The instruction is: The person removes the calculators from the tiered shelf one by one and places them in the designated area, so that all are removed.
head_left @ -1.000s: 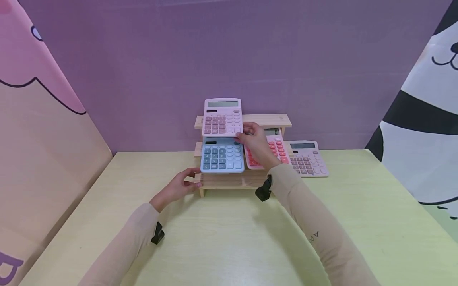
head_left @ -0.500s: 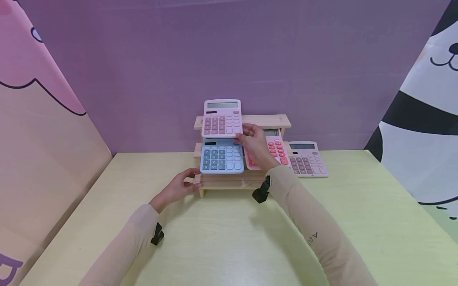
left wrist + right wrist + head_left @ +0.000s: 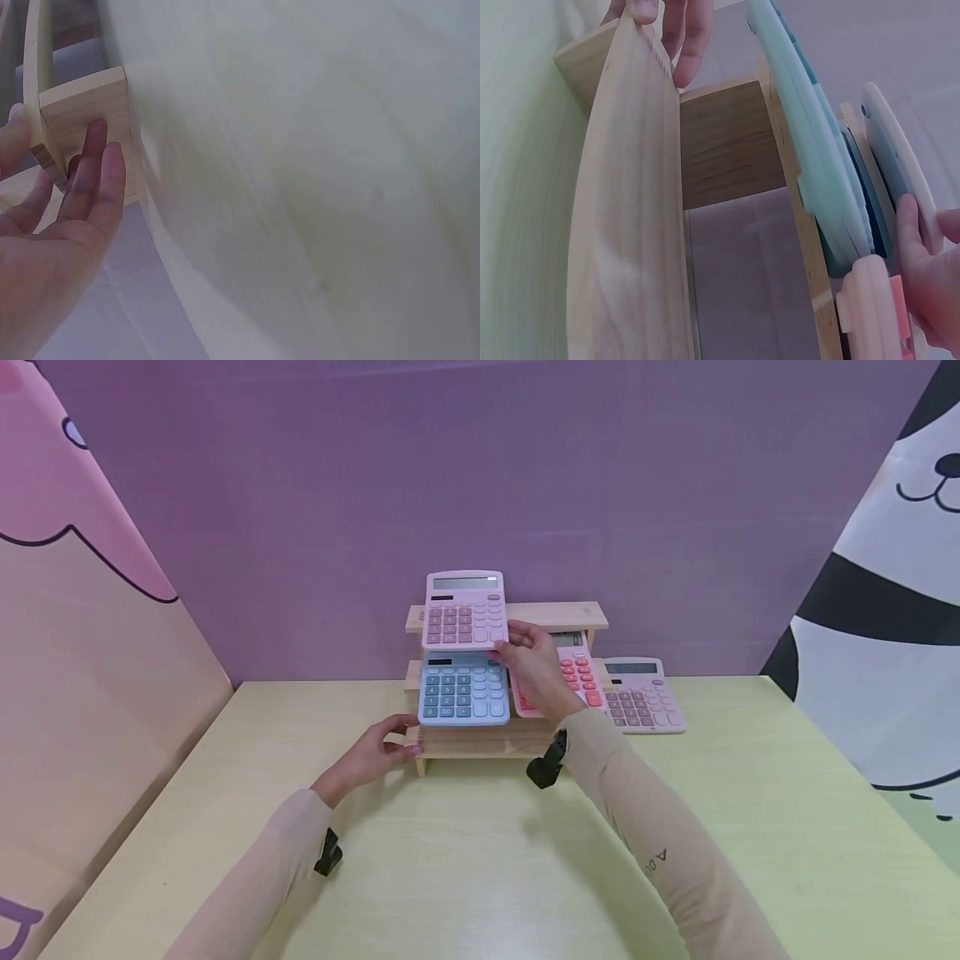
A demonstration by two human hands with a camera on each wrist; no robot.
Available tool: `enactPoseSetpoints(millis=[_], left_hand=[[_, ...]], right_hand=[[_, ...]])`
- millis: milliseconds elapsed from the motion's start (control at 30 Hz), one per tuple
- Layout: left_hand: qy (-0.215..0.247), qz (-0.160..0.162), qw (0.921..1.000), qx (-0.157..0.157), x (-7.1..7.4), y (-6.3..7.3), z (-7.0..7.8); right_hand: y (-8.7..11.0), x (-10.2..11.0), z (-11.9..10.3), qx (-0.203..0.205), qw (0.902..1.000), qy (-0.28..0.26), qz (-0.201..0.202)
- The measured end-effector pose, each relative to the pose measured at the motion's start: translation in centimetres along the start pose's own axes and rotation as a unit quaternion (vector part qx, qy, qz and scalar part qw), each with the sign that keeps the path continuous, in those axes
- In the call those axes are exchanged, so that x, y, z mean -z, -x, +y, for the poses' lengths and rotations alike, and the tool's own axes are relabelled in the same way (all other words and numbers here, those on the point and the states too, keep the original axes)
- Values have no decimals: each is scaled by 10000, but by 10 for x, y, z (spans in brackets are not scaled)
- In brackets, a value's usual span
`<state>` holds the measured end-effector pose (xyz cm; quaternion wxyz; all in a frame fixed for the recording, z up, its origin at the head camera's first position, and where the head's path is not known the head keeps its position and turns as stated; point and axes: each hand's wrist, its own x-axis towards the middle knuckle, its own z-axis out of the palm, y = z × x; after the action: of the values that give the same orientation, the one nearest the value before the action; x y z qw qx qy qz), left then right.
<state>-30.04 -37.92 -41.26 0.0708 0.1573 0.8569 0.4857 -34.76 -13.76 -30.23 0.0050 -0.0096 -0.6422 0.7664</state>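
A three-tier wooden stand (image 3: 487,740) stands at the back of the table. My left hand (image 3: 367,758) grips the left end of its lowest board; in the left wrist view the thumb and fingers lie on either side of the wood (image 3: 82,105). My right hand (image 3: 536,667) pinches the lower right corner of a pale pink calculator (image 3: 465,612), which leans at the top tier's left. Below it, a blue calculator (image 3: 465,689) rests on the middle tier. Beside that is a pink calculator with red keys (image 3: 581,670), partly hidden by my right hand.
Another pale pink calculator (image 3: 643,695) lies tilted just right of the stand. Behind everything rises a purple cloth backdrop (image 3: 337,527). Cartoon-printed panels stand left (image 3: 90,693) and right (image 3: 885,693). The pale wooden table (image 3: 450,860) stretches in front of the stand.
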Motion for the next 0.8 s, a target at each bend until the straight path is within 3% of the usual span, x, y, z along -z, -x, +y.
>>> enactPoseSetpoints(millis=[333, 633, 800], left_hand=[[19, 2, 10000, 71, 1, 2, 2], [170, -36, 9998, -102, 1, 3, 4], [116, -39, 9999, -81, 0, 4, 4]], right_hand=[[1, 0, -2, -24, 9999, -117, 55], [4, 2, -1, 92, 9991, -401, -59], [5, 4, -4, 111, 9996, -271, -64]])
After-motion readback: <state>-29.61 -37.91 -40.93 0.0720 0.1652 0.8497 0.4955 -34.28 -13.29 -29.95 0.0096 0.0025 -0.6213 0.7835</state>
